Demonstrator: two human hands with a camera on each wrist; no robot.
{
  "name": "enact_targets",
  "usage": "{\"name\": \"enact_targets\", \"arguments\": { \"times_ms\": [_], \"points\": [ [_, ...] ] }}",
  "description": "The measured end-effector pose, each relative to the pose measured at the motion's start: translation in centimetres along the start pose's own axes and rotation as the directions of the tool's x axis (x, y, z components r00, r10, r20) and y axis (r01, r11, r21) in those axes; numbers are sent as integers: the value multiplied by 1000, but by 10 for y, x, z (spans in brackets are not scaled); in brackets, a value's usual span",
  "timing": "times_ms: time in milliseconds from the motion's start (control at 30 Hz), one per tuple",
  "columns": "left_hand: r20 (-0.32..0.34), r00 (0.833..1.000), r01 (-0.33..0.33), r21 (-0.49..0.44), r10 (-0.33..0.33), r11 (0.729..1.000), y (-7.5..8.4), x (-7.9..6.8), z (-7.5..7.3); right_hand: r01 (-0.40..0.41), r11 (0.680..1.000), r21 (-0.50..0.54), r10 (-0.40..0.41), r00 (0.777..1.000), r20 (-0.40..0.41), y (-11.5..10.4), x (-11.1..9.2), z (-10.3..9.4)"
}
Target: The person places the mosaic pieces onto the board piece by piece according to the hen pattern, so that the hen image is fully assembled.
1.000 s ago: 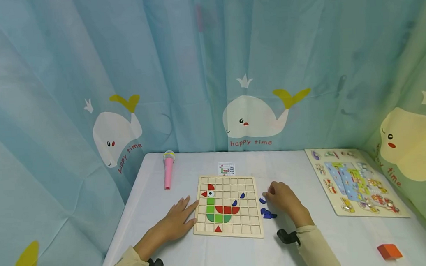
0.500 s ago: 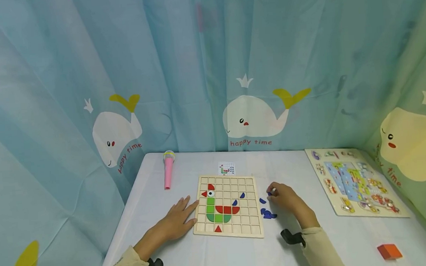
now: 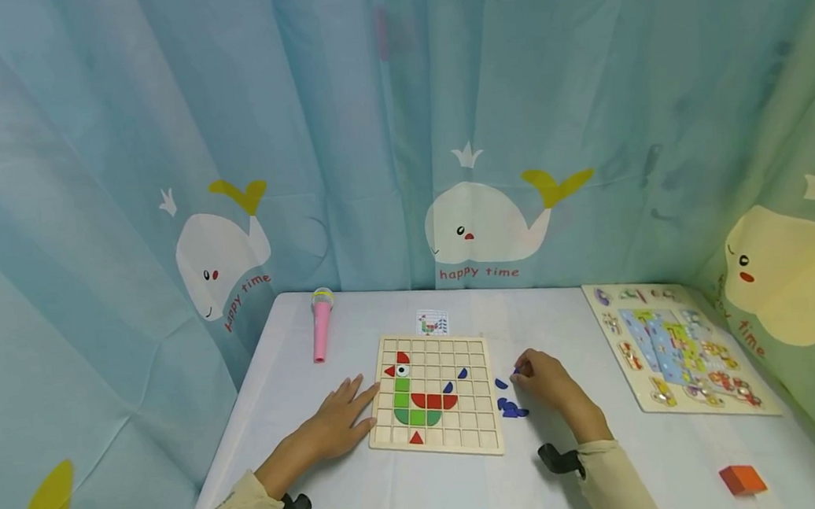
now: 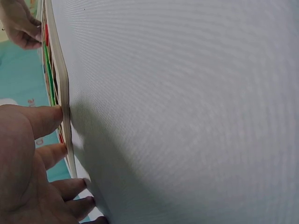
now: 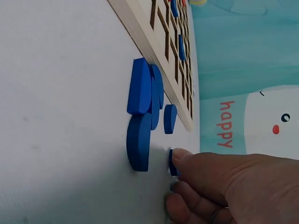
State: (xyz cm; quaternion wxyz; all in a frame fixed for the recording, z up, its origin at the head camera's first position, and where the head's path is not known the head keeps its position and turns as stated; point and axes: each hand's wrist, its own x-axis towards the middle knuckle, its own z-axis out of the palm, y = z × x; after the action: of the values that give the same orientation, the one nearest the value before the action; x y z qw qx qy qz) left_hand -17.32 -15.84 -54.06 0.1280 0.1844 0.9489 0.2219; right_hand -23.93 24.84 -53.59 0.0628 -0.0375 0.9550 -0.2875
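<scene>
The wooden grid board [image 3: 473, 431] holds a bird picture made of red, green and blue pieces with a white eye. My left hand [image 3: 337, 421] lies with fingers spread at its left side; in the left wrist view the thumb and a finger touch the board's edge [image 4: 64, 84]. To the right of the board my right hand [image 3: 547, 379] pinches a blue half-round block [image 5: 173, 163] between thumb and fingers, low over the table. Another blue half-round block [image 5: 170, 119] lies near the board's edge, and several more blue blocks [image 5: 139, 88] sit in a cluster beside it.
A small picture card [image 3: 432, 323] lies behind the board. A pink toy microphone [image 3: 322, 327] is at the back left. On the right are a peg puzzle board [image 3: 619, 334] and an orange block [image 3: 743, 480]. A whale-print curtain [image 3: 366, 171] hangs behind the white table.
My right hand has shifted slightly right, away from the board, and a blue block now shows at its fingertips. The left hand has stayed in place.
</scene>
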Motion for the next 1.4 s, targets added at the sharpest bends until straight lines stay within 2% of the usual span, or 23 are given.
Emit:
{"name": "enact_targets", "arguments": {
  "times_ms": [333,500,733,900,1100,1400],
  "points": [
    [8,1000,-1,-8,1,1000,-1,1,1,-28,1000,5,28,999,-17,-5,-1,3],
    [7,1000,-1,3,1,1000,-1,1,0,-13,1000,-1,13,1000,-22,-4,0,5],
    [5,1000,-6,-1,6,1000,-4,3,2,-36,999,-15,35,997,-76,-14,-1,9],
    [3,1000,-1,0,1,1000,-6,4,4,18,1000,-20,-19,995,-95,-37,-7,17],
    [4,1000,2,1,-2,1000,-5,3,3,113,993,-42,-116,991,-67,-61,-16,33],
    [0,1000,-5,3,5,1000,-4,3,3,122,991,-55,-123,992,-15,-74,-15,42]
  ]
}}
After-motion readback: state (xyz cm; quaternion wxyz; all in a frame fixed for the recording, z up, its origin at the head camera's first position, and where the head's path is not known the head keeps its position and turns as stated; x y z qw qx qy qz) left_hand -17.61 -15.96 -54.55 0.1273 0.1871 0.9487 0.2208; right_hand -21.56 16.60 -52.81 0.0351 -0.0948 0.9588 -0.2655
